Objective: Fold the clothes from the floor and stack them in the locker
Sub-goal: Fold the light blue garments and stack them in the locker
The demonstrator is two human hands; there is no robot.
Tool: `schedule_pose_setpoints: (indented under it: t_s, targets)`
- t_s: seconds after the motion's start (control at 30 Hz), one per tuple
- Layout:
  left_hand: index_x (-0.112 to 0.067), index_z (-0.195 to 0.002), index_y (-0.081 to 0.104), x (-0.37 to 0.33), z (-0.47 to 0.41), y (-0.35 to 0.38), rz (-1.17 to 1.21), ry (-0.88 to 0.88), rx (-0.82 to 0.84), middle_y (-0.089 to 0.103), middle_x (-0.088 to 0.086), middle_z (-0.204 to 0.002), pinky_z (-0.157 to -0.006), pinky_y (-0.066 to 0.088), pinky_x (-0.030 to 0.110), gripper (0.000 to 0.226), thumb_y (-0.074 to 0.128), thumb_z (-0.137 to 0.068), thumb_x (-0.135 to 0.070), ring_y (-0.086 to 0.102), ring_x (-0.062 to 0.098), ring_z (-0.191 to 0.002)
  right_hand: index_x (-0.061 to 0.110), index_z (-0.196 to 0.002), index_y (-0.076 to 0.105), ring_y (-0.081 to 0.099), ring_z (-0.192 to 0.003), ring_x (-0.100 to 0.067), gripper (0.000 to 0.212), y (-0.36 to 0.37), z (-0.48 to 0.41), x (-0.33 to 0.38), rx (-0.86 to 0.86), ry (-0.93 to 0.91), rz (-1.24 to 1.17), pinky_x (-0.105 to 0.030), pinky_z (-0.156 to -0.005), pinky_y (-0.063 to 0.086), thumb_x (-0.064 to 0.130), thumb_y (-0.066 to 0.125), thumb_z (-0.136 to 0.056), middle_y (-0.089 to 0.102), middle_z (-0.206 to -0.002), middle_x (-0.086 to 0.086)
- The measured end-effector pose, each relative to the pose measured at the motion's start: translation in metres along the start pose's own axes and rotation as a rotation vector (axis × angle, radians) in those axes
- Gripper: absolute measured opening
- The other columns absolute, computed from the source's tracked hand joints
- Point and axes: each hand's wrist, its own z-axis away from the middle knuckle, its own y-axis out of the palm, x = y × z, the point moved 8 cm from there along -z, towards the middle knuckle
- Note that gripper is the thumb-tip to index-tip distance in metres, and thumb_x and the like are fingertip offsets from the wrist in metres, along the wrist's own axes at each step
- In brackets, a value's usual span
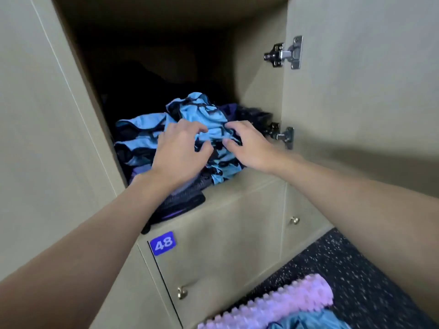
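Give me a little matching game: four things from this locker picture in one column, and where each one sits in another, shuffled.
Things
1. crumpled light-blue and black garment
2. blue sticker numbered 48
3. lilac knobbly item
4. silver metal hinge

Places
A. on the speckled dark floor
B. on the closed beige door
C. at the edge of the open beige door, upper right
D. in the open locker, pinched by the left hand and right hand

Pairs: 1-D, 2-B, 3-A, 4-C.
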Motion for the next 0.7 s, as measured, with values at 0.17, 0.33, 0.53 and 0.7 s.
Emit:
schedule_pose_setpoints:
  t_s: [0.17, 0.33, 0.53, 0.7]
  targets:
    - [-0.014, -0.105, 0.072, -0.026, 0.076, 0.064, 0.219, -0.017, 0.229, 0.07, 0.004, -0.099, -0.092, 0.049, 0.037, 0.03, 0.055, -0.084, -0.028, 0.063, 0.024, -0.096, 0.008, -0.135, 0.052, 0.054, -0.12, -0.026, 0.04, 0.018, 0.093, -0.033, 0.03, 0.11, -0.033, -0.022, -0.103, 0.035, 0.02, 0.057, -0.098, 0.051, -0.131, -0.015]
    - [-0.015, -0.101, 0.072, -0.042, 0.157, 0.137, 0.282, -0.101, 0.48, 0.068, 0.001, -0.094, -0.086, 0.048, 0.031, 0.017, 0.063, -0.087, -0.016, 0.062, 0.022, -0.091, 0.006, -0.134, 0.054, 0.055, -0.112, -0.022, 0.037, 0.052, 0.202, -0.101, 0.133, 0.313, -0.018, -0.023, -0.1, 0.038, 0.017, 0.056, -0.099, 0.053, -0.131, -0.016]
    - [-0.02, -0.095, 0.071, -0.035, 0.264, 0.229, 0.351, -0.241, 0.732, 0.068, -0.005, -0.081, -0.083, 0.054, 0.036, 0.012, 0.061, -0.088, -0.017, 0.064, 0.022, -0.083, 0.016, -0.115, 0.067, 0.062, -0.099, -0.025, 0.022, 0.11, 0.315, -0.192, 0.235, 0.576, 0.007, -0.038, -0.096, 0.046, 0.018, 0.055, -0.096, 0.067, -0.101, -0.002]
    - [-0.038, -0.091, 0.059, -0.006, 0.35, 0.296, 0.327, -0.347, 0.898, 0.065, -0.009, -0.09, -0.078, 0.053, 0.035, 0.007, 0.064, -0.087, -0.037, 0.062, 0.02, -0.076, 0.008, -0.125, 0.06, 0.06, -0.102, -0.023, 0.03, 0.164, 0.383, -0.235, 0.381, 0.687, -0.001, -0.026, -0.08, 0.042, 0.017, 0.053, -0.098, 0.063, -0.123, -0.01]
